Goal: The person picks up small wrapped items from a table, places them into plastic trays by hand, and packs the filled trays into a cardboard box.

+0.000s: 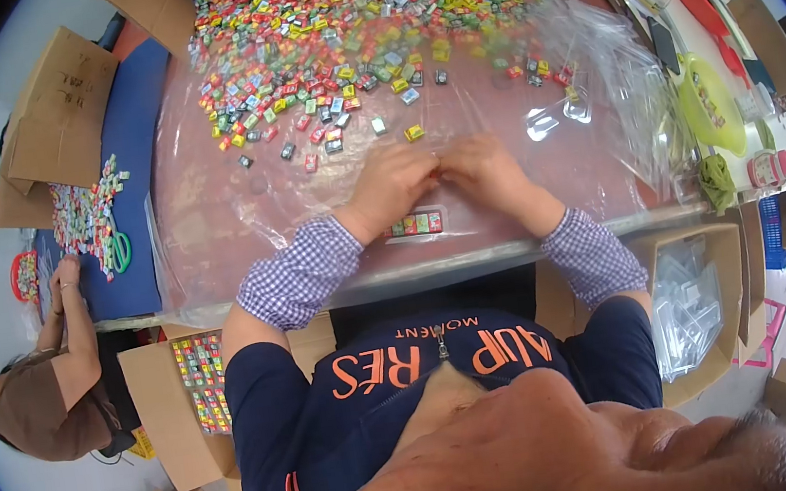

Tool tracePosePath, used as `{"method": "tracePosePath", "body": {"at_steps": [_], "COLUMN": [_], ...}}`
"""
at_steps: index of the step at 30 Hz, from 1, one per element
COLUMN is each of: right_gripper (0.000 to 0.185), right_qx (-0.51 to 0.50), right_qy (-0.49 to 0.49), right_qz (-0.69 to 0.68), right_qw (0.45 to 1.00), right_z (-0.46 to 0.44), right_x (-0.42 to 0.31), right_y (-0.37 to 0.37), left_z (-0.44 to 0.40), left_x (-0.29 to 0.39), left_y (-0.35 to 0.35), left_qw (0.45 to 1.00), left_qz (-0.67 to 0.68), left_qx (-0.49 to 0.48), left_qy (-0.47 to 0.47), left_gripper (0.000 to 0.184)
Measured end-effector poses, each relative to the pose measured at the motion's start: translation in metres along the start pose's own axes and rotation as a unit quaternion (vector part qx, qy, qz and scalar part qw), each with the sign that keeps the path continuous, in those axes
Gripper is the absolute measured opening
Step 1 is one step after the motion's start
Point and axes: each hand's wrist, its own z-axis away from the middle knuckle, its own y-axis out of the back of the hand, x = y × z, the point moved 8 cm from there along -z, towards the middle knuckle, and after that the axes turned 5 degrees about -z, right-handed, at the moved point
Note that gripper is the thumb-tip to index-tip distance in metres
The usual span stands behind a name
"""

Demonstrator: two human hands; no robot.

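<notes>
A wide, reddish-brown table (300, 208) fills the middle of the view, its smooth top under a thin, shiny clear plastic sheet (624, 89) that crumples into glossy folds at the right. Across the far side spreads a large pile of small blocks (355, 15), red, yellow, green, white and black, thinning toward the near side into scattered single pieces. Below the table's near edge stand two stiff brown cardboard boxes: the left box (151, 388) shows neat rows of colored blocks, and the right box (725, 273) holds clear, glassy plastic trays (686, 317). In the center, the person's left hand (392, 185) and right hand (485, 167) meet, both below rolled checked cuffs, fingers curled and fingertips together; the backs of the hands hide the grip, so whether anything is pinched there cannot be told. Just on the near side of the hands lies a short, straight row of blocks (422, 223), its long axis running left to right, parallel to the table's edge. The left hand is nearer to it and covers its left end. Smallest of all, a yellow block (414, 133) with squared corners sits alone just beyond the left hand, on its far side.
</notes>
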Motion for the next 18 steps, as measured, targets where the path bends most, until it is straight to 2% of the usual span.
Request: {"method": "tracePosePath", "body": {"at_steps": [1,4,5,7,9,11,15,18], "right_gripper": [0.02,0.02,0.02,0.018,0.018,0.02,0.02,0.022], "right_qx": [-0.001,0.019,0.02,-0.001,-0.014,0.03,0.021,0.023], "right_qy": [0.0,0.046,0.046,-0.006,-0.034,-0.178,-0.128,-0.118], "right_qz": [0.0,0.194,0.193,0.102,0.056,0.019,0.088,0.031], "right_qw": [1.0,0.98,0.98,0.995,0.998,0.983,0.988,0.992], "right_z": [0.002,0.008,0.008,0.004,-0.005,-0.031,-0.06,-0.052], "right_x": [-0.005,-0.02,-0.017,-0.001,0.012,0.03,0.043,0.051], "right_y": [0.001,0.005,0.004,0.002,-0.002,0.0,-0.035,-0.032], "left_z": [0.003,0.011,0.013,0.016,0.02,0.021,0.02,0.024], "left_x": [0.006,0.01,0.011,0.008,0.001,-0.001,0.001,-0.004], "left_y": [-0.002,-0.007,-0.007,-0.008,-0.014,-0.018,-0.014,-0.014], "left_qw": [1.0,0.997,0.996,0.993,0.997,0.997,0.999,1.0], "left_qz": [-0.017,-0.056,-0.074,-0.094,-0.036,-0.005,-0.017,-0.014], "left_qx": [0.004,-0.011,-0.03,-0.049,-0.061,-0.069,-0.018,-0.017], "left_qy": [-0.018,-0.043,-0.046,-0.049,-0.039,-0.037,-0.049,-0.019], "left_gripper": [0.029,0.03,0.032,0.033,0.033,0.033,0.029,0.029]}}
